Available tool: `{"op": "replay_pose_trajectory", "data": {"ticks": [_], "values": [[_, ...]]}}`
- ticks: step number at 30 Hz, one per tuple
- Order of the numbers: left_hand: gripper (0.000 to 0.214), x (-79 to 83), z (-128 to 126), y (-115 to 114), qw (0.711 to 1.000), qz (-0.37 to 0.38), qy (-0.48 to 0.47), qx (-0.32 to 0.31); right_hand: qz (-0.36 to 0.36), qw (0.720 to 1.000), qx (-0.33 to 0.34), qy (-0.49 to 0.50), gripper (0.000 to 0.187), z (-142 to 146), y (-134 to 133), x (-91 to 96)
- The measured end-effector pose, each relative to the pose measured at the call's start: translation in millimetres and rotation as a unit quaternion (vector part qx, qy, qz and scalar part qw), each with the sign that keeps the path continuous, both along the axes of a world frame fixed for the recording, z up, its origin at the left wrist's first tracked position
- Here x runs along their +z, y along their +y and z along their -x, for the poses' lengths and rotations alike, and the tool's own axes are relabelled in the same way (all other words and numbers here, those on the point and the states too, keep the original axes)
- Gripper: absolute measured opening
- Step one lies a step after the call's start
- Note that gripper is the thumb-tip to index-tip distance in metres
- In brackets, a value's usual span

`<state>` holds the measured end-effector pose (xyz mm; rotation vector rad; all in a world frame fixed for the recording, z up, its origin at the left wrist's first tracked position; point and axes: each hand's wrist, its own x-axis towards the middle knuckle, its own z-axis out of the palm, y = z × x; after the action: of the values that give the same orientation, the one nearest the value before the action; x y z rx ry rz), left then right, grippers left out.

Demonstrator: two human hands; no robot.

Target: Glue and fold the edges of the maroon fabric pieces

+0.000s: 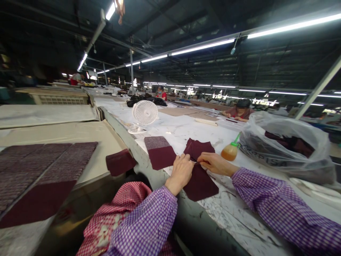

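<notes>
head view: both bare hands are working close together at the near edge of the white table point(226, 129), over a plain maroon panel point(201, 185). this panel is lying between the forearms, its near corner pointing toward the person, perhaps so that its far edge is sitting within easy reach of both hands.

the left hand point(181, 171) is bending over the panel's far left side, fingers curled and tips down; it is probably steadying the cloth, though i cannot tell whether those fingers are gripping any of it. the right hand point(211, 163) is coming in from the right, thumb and forefinger narrowed together, seemingly pinching the panel's far edge; such a grip would suit fine control of thin cloth.

just beyond the fingers, a maroon cloth pile point(201, 147) is lying loosely layered, presumably kept near for short reaches. left of the left hand, a two-tone panel point(161, 156) is lying flat, its grey end facing far. farther left, across the gap, knitted panels point(50, 170) are spreading over the left table point(106, 133), where they are likely leaving the working edge less crowded.

the white fan point(145, 113) is standing far left and facing the person, likely for cooling. right of the pile, a squeeze bottle point(229, 152) is leaning beside the plastic bag point(282, 156), which is holding dark cloth, apparently out of the hands' way.
</notes>
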<state>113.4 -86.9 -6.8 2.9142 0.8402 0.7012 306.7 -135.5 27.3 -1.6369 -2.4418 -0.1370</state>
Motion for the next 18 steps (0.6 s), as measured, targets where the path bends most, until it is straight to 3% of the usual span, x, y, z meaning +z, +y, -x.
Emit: {"op": "replay_pose_trajectory", "data": {"ticks": [4,11,15,18], "values": [[0.029,0.5,1,0,1.000,0.003,-0.002,-0.006,-0.032,0.997,0.017,-0.073,0.022,2,-3,-2.7],[0.030,5.9,6,-5,1.000,0.007,-0.007,-0.020,-0.093,0.964,0.073,-0.238,0.023,5,-6,-10.4],[0.029,4.5,5,-4,1.000,0.008,-0.008,-0.028,-0.079,0.960,0.090,-0.253,0.026,1,-11,-8.3],[0.026,2.3,4,-3,1.000,0.011,-0.004,-0.028,-0.069,0.973,0.051,-0.213,0.031,-3,-16,-3.8]]}}
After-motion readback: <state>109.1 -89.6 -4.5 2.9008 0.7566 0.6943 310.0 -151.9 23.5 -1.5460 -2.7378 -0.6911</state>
